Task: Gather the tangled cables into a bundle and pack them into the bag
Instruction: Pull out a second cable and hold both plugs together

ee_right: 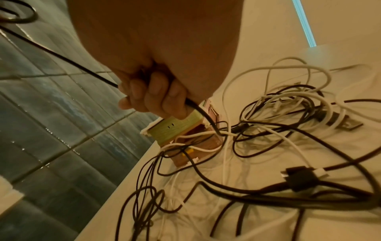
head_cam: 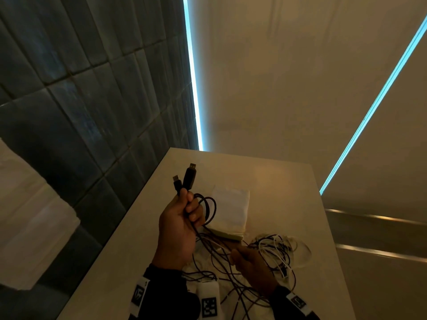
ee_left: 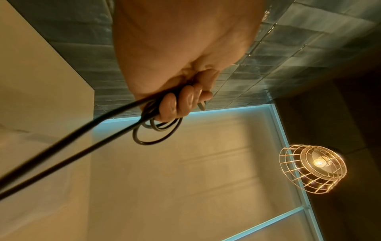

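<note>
Above table [head_cam: 265, 181], raised left hand [head_cam: 178, 222] grips coiled black cable [head_cam: 208, 204].

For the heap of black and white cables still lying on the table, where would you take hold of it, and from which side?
Grip the cable heap at its dense knot near the middle, coming down from above, probably. It lies flat and spread on the table, with loose loops trailing outward that would only pull out singly. The right hand already holds a black strand; the left hand grips coiled black cable.
</note>
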The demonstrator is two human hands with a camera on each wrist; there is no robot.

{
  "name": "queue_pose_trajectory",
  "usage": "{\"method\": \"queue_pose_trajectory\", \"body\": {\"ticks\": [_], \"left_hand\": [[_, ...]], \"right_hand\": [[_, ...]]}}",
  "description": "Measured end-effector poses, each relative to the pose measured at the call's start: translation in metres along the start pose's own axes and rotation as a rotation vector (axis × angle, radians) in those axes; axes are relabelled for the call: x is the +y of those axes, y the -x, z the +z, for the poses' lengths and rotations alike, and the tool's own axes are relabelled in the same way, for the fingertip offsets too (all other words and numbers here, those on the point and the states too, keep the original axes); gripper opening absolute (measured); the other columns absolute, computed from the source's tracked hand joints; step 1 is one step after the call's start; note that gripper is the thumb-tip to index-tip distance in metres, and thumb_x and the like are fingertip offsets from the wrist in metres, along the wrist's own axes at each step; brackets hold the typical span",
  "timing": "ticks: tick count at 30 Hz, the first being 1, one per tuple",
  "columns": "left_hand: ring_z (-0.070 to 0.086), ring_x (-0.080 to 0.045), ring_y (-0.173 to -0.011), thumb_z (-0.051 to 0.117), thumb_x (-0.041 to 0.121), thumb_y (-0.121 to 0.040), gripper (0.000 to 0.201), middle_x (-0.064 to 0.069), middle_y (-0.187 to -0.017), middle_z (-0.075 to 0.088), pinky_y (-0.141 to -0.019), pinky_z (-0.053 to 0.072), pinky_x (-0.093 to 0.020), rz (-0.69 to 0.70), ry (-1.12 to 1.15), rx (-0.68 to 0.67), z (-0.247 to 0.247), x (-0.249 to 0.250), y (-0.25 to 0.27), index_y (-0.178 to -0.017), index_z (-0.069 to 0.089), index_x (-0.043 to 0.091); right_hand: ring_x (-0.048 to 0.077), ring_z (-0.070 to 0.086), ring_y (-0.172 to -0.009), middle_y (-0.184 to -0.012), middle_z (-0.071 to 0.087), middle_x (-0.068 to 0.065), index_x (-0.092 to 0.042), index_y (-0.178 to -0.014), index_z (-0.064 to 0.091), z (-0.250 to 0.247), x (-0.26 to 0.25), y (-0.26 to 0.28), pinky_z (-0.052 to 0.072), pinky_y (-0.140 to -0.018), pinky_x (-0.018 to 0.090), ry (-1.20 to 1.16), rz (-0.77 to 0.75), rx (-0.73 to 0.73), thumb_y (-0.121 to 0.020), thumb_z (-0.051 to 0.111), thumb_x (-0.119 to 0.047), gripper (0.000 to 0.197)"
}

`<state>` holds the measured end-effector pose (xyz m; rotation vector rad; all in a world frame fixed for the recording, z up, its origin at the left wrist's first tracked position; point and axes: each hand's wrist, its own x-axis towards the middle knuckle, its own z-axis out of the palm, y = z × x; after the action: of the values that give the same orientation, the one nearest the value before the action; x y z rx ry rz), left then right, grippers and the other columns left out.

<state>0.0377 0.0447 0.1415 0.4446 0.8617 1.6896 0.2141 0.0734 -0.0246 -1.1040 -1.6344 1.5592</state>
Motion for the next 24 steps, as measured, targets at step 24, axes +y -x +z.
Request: {"method": "queue_pose_trajectory", "body": {"ticks": [24], "left_hand": [[0.051, -0.016, -0.058, 0.040, 0.030, -0.101, 0.033, -0.003, -0.062, 0.049, -0.053, 0.045, -0.025, -0.022, -0.223, 0.118, 0.013, -0.017, 0.001, -0.075, 0.047, 0.010]], "right_hand": [[0.005, 0.030, -0.046, -0.054, 0.037, -0.004, -0.008, -0.067, 0.052, 0.022, -0.130, -0.005, 0.025, -0.047, 0.019, -0.150, -0.164, -0.081, -0.097, 0.053, -0.024, 0.034]]}}
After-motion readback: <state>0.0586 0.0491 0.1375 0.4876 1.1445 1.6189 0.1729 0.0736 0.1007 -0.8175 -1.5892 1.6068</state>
